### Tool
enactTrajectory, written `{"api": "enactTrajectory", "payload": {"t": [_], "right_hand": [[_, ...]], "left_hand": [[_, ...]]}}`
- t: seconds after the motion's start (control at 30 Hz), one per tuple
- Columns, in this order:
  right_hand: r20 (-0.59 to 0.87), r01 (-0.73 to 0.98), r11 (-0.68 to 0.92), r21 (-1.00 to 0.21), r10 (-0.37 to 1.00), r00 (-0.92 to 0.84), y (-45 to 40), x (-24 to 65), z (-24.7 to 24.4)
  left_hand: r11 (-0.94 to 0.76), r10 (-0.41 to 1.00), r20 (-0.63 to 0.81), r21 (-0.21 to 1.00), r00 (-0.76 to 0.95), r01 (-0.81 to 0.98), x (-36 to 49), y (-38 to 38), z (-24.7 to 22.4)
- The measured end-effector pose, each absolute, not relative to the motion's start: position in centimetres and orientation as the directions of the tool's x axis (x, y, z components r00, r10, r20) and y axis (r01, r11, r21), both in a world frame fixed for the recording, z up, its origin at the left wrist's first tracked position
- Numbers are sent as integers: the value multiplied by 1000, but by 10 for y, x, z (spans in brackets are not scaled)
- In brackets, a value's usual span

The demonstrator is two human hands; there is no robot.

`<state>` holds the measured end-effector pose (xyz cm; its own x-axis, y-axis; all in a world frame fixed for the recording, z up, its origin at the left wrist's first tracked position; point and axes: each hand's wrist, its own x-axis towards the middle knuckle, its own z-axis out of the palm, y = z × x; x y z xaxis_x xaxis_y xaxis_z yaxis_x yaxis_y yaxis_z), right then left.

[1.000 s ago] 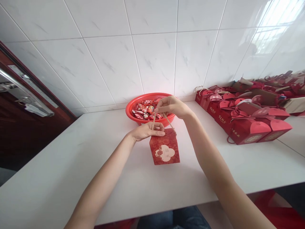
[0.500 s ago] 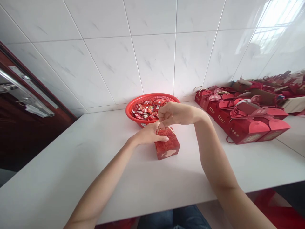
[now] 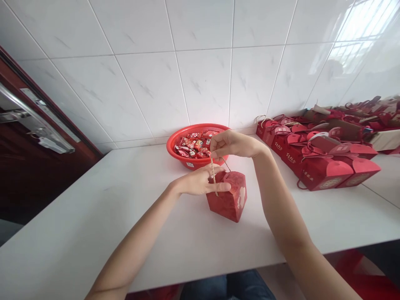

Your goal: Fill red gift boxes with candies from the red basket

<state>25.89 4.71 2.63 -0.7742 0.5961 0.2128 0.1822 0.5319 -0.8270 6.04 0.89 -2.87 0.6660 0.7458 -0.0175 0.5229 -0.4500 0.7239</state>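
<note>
A small red candy box (image 3: 228,196) with a pale printed figure stands at the middle of the white table. Its twisted cord handle (image 3: 213,173) is pulled up into a loop. My right hand (image 3: 233,143) pinches the top of that loop, closed, above the box. My left hand (image 3: 200,180) grips the box's upper part, thumb along the near side and fingers over the top; some fingertips are hidden. Just behind my hands, a red plastic basket (image 3: 175,155) holds wrapped candies (image 3: 192,143), partly covered by my right hand.
At the right, several red gift boxes (image 3: 325,168) stand in rows, with more red boxes and ribbons (image 3: 368,114) behind. A tiled wall (image 3: 203,83) closes off the table's (image 3: 140,216) back. A dark red door with a metal handle (image 3: 40,121) is at the left.
The candy box has turned, its printed end now facing right, and shifted slightly right. The cord handle is drawn up under my right hand. My left hand has moved a little right with the box.
</note>
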Motion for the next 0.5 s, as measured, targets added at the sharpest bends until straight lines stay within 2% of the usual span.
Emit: {"api": "enactTrajectory", "payload": {"t": [0.13, 0.3, 0.5], "right_hand": [[273, 16, 448, -894, 572, -773, 53, 267, 23], [439, -262, 372, -891, 550, -711, 63, 278, 13], [574, -448, 360, -818, 550, -607, 75, 277, 2]], "left_hand": [[-433, 633, -115, 767, 765, 473, 53, 10, -23], [-452, 603, -57, 797, 796, 400, 55, 4, -14], [-535, 627, 50, 752, 777, 384, 64, -9, -6]]}}
